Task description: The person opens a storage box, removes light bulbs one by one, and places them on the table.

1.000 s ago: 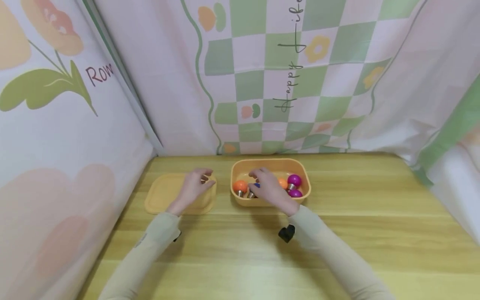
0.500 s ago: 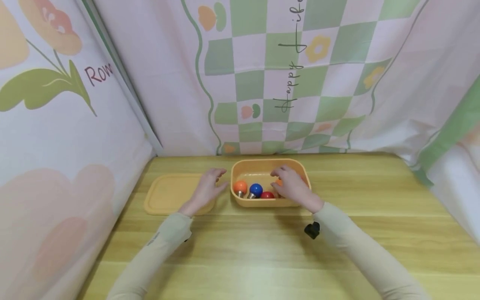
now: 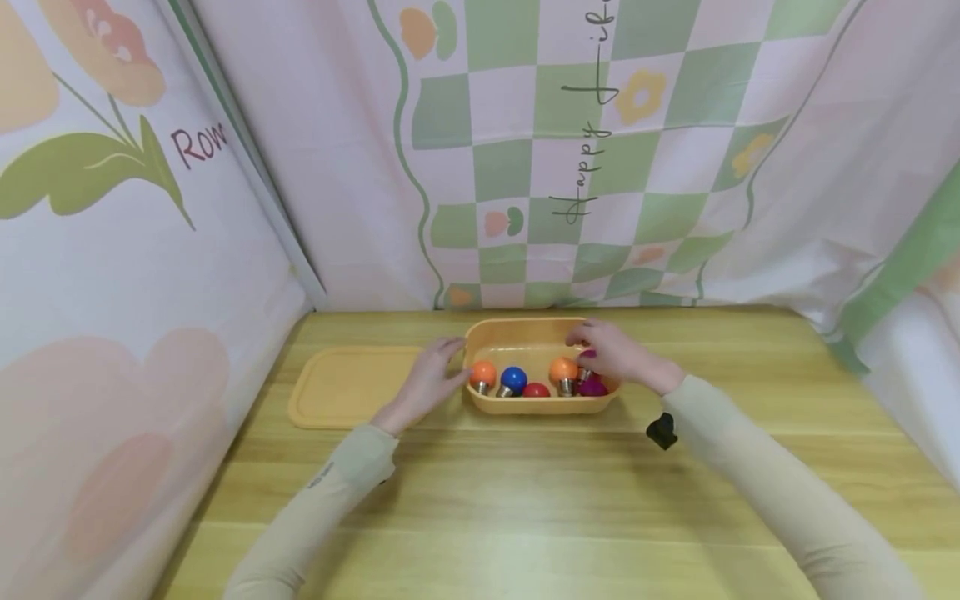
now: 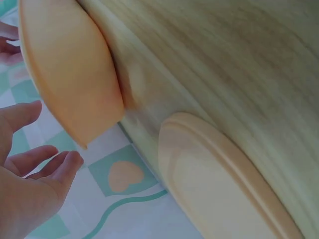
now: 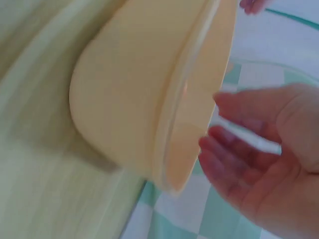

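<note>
An orange-yellow plastic box (image 3: 540, 407) stands on the table with small coloured light bulbs inside. From left to right lie an orange bulb (image 3: 483, 372), a blue bulb (image 3: 513, 379), a red bulb (image 3: 536, 390), another orange bulb (image 3: 564, 369) and two purple bulbs (image 3: 593, 387). My left hand (image 3: 431, 377) is at the box's left end, fingers loosely bent and holding nothing. Over the right end, my right hand (image 3: 617, 352) partly hides the upper purple bulb. In the right wrist view its relaxed fingers are just above the box's rim (image 5: 172, 114), with nothing between them.
A matching flat lid (image 3: 345, 387) lies on the wooden table (image 3: 510, 500) left of the box, partly under my left forearm's reach. A patterned curtain (image 3: 555, 167) hangs right behind the table, and a printed fabric wall (image 3: 150, 317) borders the left side.
My right hand has moved right from the middle of the box to its right end, uncovering the blue, red and orange bulbs. My left hand has moved right, from over the lid to the box's left end.
</note>
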Available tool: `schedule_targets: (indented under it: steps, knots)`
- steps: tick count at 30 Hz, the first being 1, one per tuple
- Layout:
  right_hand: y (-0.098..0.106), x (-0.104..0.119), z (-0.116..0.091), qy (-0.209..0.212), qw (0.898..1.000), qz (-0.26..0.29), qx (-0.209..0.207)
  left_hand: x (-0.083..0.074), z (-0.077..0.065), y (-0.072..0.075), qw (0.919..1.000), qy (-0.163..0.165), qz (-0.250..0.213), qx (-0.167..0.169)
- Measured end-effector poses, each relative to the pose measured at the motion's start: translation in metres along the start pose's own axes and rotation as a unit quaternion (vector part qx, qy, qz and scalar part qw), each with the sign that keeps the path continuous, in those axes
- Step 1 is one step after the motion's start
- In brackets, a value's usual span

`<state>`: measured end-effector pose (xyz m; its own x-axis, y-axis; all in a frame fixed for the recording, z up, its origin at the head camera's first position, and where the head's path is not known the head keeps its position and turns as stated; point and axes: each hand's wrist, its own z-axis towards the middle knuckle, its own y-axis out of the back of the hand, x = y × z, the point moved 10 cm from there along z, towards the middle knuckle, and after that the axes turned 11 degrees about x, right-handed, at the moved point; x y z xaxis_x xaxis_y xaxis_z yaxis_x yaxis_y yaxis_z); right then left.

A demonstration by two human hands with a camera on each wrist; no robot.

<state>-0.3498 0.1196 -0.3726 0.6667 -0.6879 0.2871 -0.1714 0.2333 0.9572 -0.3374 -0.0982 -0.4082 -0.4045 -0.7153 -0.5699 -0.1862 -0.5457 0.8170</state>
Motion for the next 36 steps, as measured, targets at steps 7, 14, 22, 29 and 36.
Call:
schedule_targets:
  steps: [7,14,22,29,36]
  knots:
    - [-0.009,-0.011,0.004,0.02,0.997,-0.031,0.071,0.001,0.001,-0.007,0.9999,0.0,0.006,0.013]
    - [-0.016,-0.017,0.008,0.001,0.99,-0.054,0.129,0.0,0.001,-0.007,0.9997,-0.01,0.018,0.01]
    - [-0.025,-0.022,0.014,-0.003,0.983,-0.089,0.161,0.002,0.001,-0.011,0.9995,-0.01,0.018,0.022]
    - [-0.034,-0.026,0.018,-0.008,0.978,-0.113,0.177,0.003,-0.001,-0.011,0.9998,-0.009,0.015,0.011]
    - [-0.035,-0.026,0.019,-0.003,0.976,-0.121,0.181,0.003,0.0,-0.012,0.9998,-0.009,0.016,0.011]
